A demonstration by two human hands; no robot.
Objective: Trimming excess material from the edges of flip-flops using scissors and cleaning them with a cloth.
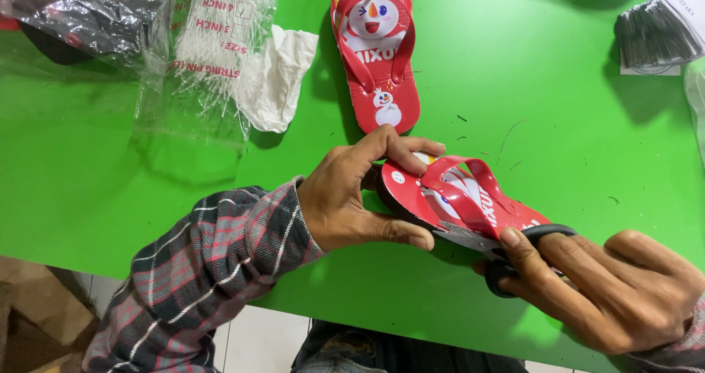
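At the far left of the green desk, a crumpled clear plastic bag with dark and red things inside is lying at the top edge. Beside it a clear packet of white string pins is resting flat, and a bunched white cloth is touching its right side.

My left hand, coming out of a plaid sleeve, is clamping on one end of a red flip-flop: my thumb is pressing along its lower edge and my fingers are curling over the top edge. I am holding the flip-flop above the near part of the desk, tilted, with its red strap facing up.

Straight above my left hand, a second red flip-flop with cartoon snowman pictures is lying flat on the desk, well apart from the one I am holding.

My right hand is closing around the black handles of scissors, thumb on the upper loop, and the metal blades are meeting the flip-flop's lower edge.

At the top right corner a bundle of dark thin pieces is lying on a white paper.
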